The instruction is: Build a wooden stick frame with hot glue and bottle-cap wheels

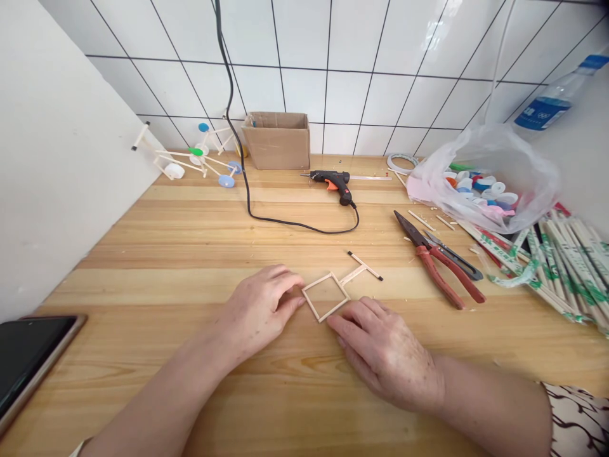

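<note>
Head view: far left, you've got a dark phone on the bench. Behind it, at the back left, stick models with round discs, white, blue and green.

Your left hand comes next, thumb and index at the left corner of the square stick frame. Those fingertips sit slightly apart, one each side of the corner; can't tell if they clamp it.

Black cord hangs down past the cardboard box at the back, loops over the bench and runs to the glue gun.

Frame lies flat on the bench between your hands. A T-shaped stick piece with black tips joins its upper right side, pointing away from you.

Your right hand is palm down at the frame's lower right side, index tip by the near corner, thumb tucked lower; can't tell if these fingers grip.

Further right: tape roll at the back, red-handled pliers and snips side by side, clear bag of colored caps, bottle behind it, then a pile of wrapped sticks at the edge.
</note>
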`<state>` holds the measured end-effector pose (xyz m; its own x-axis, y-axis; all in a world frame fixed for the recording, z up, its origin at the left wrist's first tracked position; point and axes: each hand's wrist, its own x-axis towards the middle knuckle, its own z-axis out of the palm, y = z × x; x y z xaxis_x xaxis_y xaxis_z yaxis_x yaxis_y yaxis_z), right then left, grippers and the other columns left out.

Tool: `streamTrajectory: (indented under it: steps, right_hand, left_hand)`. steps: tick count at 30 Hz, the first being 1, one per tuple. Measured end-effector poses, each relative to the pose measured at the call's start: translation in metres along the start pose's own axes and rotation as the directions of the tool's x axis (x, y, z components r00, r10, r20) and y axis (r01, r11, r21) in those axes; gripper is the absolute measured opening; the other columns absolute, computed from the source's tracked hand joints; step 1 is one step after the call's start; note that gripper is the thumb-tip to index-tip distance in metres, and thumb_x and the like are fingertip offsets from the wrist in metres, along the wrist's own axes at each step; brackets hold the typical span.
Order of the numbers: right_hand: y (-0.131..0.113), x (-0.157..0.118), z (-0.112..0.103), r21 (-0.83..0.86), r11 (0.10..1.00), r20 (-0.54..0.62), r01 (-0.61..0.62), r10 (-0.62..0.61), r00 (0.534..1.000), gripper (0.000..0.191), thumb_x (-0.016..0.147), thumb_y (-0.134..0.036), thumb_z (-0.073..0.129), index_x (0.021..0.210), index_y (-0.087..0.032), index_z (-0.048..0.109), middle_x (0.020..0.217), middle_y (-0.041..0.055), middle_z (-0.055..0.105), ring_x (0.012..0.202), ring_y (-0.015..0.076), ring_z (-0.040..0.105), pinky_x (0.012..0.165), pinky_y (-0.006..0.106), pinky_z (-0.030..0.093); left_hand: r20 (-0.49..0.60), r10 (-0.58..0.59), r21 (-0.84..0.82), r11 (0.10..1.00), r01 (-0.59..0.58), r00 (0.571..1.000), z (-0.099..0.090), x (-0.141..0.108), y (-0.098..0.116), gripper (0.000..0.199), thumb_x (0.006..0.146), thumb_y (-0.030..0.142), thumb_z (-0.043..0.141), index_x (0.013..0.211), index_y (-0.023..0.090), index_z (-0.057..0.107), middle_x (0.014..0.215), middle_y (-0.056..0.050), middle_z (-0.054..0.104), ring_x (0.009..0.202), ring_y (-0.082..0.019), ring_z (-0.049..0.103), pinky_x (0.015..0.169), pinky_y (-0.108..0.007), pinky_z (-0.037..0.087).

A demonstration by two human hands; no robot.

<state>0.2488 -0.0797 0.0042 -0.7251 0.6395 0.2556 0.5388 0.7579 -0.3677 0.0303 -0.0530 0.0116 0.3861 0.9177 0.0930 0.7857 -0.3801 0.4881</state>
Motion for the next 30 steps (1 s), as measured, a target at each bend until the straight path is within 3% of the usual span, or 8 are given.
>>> streamTrajectory:
  steps: [13, 17, 22, 26, 30]
  right_hand:
    - [0.0, 0.0, 0.0, 0.019, 1.0, -0.007, -0.006, 0.006, 1.0, 0.026, 0.086, -0.008, 0.043, 0.102, -0.012, 0.062, 0.084, 0.0101, 0.062, 0.077, 0.0219, 0.054, 0.067, 0.035, 0.05]
    - [0.0, 0.0, -0.007, 0.129, 0.992, -0.134, -0.009, 0.026, 0.991, 0.023, 0.087, -0.008, 0.042, 0.101, -0.015, 0.058, 0.085, 0.0088, 0.063, 0.075, 0.0203, 0.055, 0.065, 0.033, 0.049]
    - [0.014, -0.001, -0.018, 0.182, 0.978, -0.319, -0.103, 0.157, 0.935, 0.019, 0.086, -0.007, 0.046, 0.099, -0.017, 0.056, 0.083, 0.0059, 0.06, 0.076, 0.0175, 0.057, 0.067, 0.029, 0.049]
    - [0.029, -0.004, -0.016, 0.154, 0.963, -0.255, -0.223, 0.256, 0.932, 0.017, 0.085, -0.007, 0.048, 0.096, -0.017, 0.059, 0.085, 0.0066, 0.06, 0.08, 0.0189, 0.057, 0.071, 0.032, 0.049]
    - [0.033, -0.004, -0.012, 0.107, 0.966, -0.176, -0.236, 0.252, 0.951, 0.017, 0.085, -0.008, 0.048, 0.094, -0.016, 0.059, 0.088, 0.0086, 0.061, 0.083, 0.0206, 0.057, 0.073, 0.035, 0.05]
  left_hand:
    - [-0.015, 0.016, -0.012, 1.0, -0.016, 1.0, 0.002, 0.0, 0.0, 0.008, 0.082, 0.015, 0.059, 0.082, 0.02, 0.065, 0.081, -0.001, 0.066, 0.074, -0.016, 0.062, 0.064, -0.025, 0.047]
    - [-0.016, 0.008, -0.003, 1.0, -0.008, 1.0, 0.002, -0.001, 0.0, 0.007, 0.082, 0.015, 0.061, 0.085, 0.02, 0.065, 0.081, -0.001, 0.066, 0.074, -0.016, 0.062, 0.062, -0.024, 0.047]
    - [-0.007, 0.012, -0.006, 1.0, -0.012, 1.0, 0.002, -0.001, -0.002, 0.009, 0.081, 0.015, 0.062, 0.089, 0.019, 0.065, 0.084, -0.001, 0.067, 0.076, -0.016, 0.063, 0.065, -0.025, 0.048]
    - [-0.006, 0.029, -0.02, 0.999, -0.029, 1.0, 0.003, 0.0, -0.003, 0.008, 0.081, 0.014, 0.063, 0.087, 0.019, 0.065, 0.084, -0.001, 0.067, 0.073, -0.015, 0.062, 0.062, -0.024, 0.047]
    - [-0.006, 0.032, -0.048, 0.998, -0.032, 0.999, 0.004, -0.001, -0.003, 0.008, 0.082, 0.013, 0.062, 0.086, 0.02, 0.065, 0.084, -0.001, 0.067, 0.075, -0.015, 0.061, 0.064, -0.025, 0.046]
